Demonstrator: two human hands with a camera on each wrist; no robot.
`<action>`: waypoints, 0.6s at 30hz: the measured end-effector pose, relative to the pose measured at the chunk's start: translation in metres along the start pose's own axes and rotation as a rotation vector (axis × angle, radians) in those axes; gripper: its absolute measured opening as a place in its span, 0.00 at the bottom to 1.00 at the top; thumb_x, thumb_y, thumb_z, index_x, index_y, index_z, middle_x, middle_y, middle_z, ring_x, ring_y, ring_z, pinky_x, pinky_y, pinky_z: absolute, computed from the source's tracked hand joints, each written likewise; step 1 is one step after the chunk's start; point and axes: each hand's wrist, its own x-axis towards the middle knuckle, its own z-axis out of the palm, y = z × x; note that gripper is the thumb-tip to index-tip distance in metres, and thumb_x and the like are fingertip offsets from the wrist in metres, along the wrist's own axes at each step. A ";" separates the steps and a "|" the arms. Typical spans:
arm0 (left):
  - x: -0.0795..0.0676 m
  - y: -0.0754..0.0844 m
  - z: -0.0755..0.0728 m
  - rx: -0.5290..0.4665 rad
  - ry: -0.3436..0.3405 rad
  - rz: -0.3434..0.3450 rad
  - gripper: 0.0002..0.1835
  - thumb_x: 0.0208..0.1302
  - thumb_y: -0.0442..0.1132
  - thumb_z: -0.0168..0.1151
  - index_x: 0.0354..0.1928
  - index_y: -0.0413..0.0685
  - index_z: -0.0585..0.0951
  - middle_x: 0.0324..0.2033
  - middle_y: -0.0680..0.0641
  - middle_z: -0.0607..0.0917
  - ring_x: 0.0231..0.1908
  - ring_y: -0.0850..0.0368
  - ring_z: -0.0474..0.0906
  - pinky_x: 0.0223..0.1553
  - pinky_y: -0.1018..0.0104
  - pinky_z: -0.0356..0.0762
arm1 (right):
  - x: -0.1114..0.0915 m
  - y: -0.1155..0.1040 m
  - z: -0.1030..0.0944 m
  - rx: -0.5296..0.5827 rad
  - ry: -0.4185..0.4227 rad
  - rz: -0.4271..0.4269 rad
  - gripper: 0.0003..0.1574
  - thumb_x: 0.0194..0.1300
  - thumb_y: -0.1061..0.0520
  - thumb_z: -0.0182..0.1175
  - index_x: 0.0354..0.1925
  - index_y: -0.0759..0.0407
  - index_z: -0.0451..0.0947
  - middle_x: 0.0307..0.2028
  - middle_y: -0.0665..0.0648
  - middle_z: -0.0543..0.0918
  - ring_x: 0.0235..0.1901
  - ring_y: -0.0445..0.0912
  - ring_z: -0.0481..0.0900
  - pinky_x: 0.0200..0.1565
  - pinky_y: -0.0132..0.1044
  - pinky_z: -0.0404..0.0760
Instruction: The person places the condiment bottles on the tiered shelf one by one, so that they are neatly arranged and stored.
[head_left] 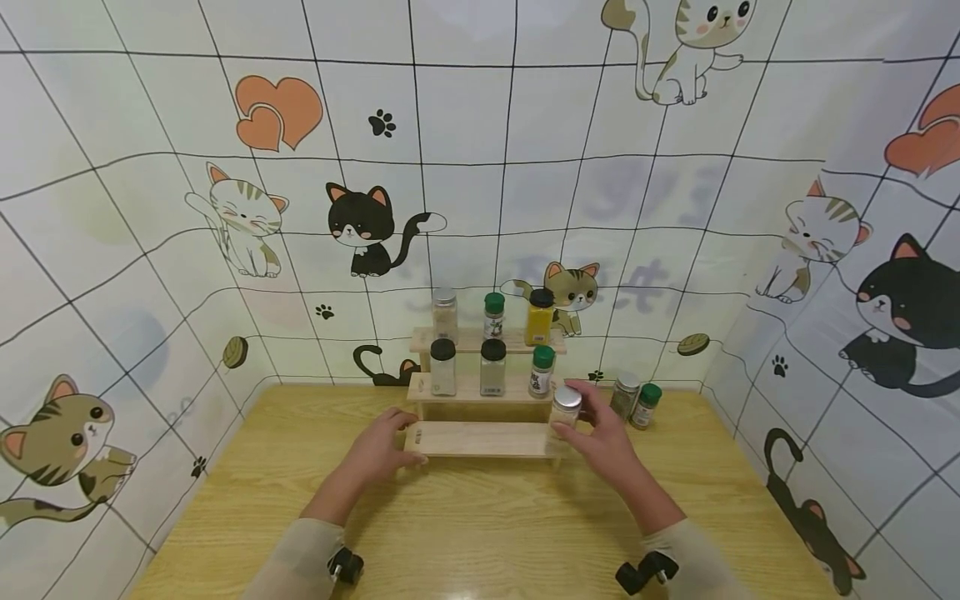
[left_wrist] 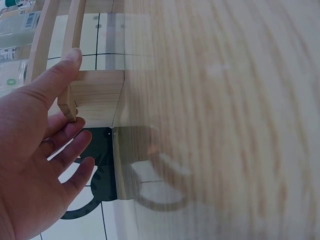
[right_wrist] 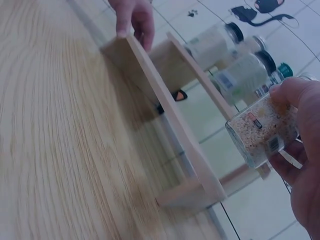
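A wooden three-step rack stands on the table. My left hand pinches the left end of its lowest step, the thumb on top and a fingertip under the board in the left wrist view. My right hand grips a square glass spice jar with a silver lid. Pale and reddish grains show inside it. The jar is upright, close over the right end of the lowest step. The middle step carries two black-capped jars and a green-capped jar.
On the top step stand a pale-lidded jar, a green-capped jar and a yellow jar. Right of the rack, a silver-lidded jar and a green-capped jar sit on the table. A cat-print wall covering closes in the back and sides.
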 end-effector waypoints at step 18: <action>0.001 0.001 0.001 0.011 0.002 -0.002 0.39 0.58 0.49 0.89 0.68 0.43 0.83 0.60 0.45 0.83 0.62 0.41 0.82 0.63 0.41 0.82 | 0.026 -0.024 0.070 0.144 -0.148 0.003 0.44 0.69 0.64 0.78 0.77 0.57 0.71 0.64 0.60 0.84 0.61 0.55 0.84 0.61 0.41 0.84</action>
